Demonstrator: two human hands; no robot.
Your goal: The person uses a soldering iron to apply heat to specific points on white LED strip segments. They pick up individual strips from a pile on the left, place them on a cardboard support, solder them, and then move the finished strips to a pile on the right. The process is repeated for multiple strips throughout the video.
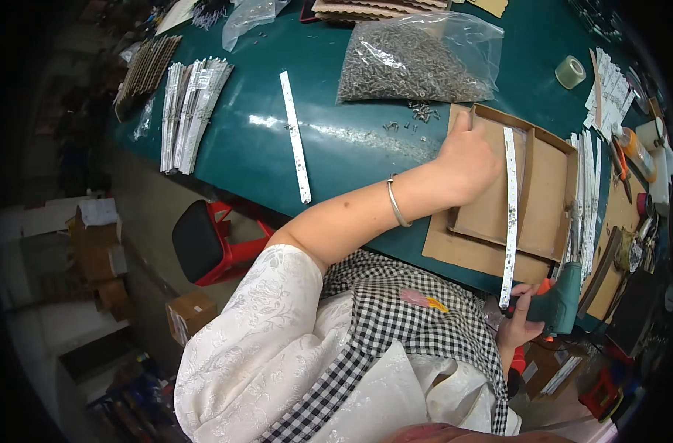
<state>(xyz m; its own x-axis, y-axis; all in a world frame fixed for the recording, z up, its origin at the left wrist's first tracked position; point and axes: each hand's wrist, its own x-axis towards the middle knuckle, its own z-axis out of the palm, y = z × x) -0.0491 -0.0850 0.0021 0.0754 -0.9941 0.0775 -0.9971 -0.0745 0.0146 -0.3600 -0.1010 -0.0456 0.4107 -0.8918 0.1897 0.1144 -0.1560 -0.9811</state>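
Note:
Over a shallow cardboard tray (567, 140), my left hand (466, 162) is closed in a fist with the thumb raised. What it holds, if anything, is hidden. A long narrow white strip with small dark spots (511, 199) runs from beside that fist across the tray to the table's near edge. At the lower right, my right hand (517, 325) is next to the strip's near end. Its fingers appear to be closed at the grip of a teal pistol-shaped power tool with orange parts (567, 299); the grip is partly hidden.
A clear bag of small screws (410, 63) lies at the back, with loose screws (424, 111) beside it. One white strip (294, 136) lies alone; bundled strips (192, 114) are further left. More strips (589, 199), a tape roll (570, 72) and pliers (622, 168) are at right. A red-framed stool (214, 244) stands below.

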